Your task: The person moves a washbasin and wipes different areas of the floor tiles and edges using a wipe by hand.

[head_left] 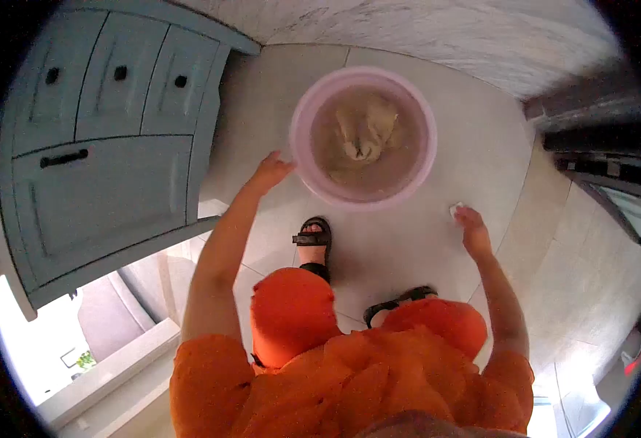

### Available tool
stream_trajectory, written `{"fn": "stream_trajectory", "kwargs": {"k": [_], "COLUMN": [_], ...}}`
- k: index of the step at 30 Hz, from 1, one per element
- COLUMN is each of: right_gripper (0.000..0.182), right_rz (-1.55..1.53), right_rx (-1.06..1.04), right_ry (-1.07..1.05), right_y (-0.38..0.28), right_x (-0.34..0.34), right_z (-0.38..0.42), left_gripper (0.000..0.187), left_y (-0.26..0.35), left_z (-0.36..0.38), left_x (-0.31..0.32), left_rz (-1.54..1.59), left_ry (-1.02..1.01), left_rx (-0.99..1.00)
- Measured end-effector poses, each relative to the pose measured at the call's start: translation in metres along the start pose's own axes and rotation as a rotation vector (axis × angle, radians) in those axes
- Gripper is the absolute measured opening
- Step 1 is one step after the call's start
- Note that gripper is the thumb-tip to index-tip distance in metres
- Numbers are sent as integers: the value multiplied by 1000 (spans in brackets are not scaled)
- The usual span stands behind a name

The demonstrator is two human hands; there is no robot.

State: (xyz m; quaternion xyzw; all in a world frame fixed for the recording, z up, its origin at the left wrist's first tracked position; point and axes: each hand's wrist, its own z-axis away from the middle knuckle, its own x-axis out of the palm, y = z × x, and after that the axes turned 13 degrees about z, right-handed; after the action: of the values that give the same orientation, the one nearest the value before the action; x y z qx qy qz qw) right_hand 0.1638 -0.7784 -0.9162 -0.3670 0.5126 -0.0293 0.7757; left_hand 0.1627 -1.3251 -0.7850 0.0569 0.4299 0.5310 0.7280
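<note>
Pink basin (303,175) on the pale tiled floor (481,146), out in front of my feet; it's round, upright, wide-mouthed. Inside: cloudy brownish liquid (400,171) with a tan bundle (368,131) bunched up in it, looks like cloth, can't confirm the material. Bundle sits around the middle of the basin, folded over itself, with a small dark mark on the end nearer me. My left hand (271,174) is at the basin's left side, palm down, fingers loosely extended toward the rim, nothing visible in it. Fingertips are right at the rim; can't tell contact from a tiny gap. My right hand (472,228) is off to the right of the basin, clear of it and nearer me, fingers curled on a small white piece (455,209) that pokes out past the fingertips. Too small to say what it is. Left sandal (313,233) is flat on the tiles just short of the basin; right sandal (400,301) is further back, partly hidden by my orange clothing (291,314). Blue-grey cabinet (109,182) with black pulls stands on my left, apart from the basin. Marbled wall (422,29) runs behind the basin on the far side.
</note>
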Motion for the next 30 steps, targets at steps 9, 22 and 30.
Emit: {"fn": "stream_trajectory", "kwargs": {"k": [9, 22, 30], "right_gripper": [39, 48, 49], "right_rz": [-805, -992, -1065], "right_rx": [645, 745, 642], "right_ry": [-3, -9, -174], "right_y": [-137, -220, -301], "right_x": [-77, -12, 53], "right_z": [-146, -150, -157], "left_gripper": [41, 26, 28], "left_y": [3, -59, -140], "left_z": [-86, -60, 3], "left_x": [37, -21, -90], "left_rz": [453, 755, 867], "left_ry": [259, 374, 461], "left_rx": [299, 133, 131]}}
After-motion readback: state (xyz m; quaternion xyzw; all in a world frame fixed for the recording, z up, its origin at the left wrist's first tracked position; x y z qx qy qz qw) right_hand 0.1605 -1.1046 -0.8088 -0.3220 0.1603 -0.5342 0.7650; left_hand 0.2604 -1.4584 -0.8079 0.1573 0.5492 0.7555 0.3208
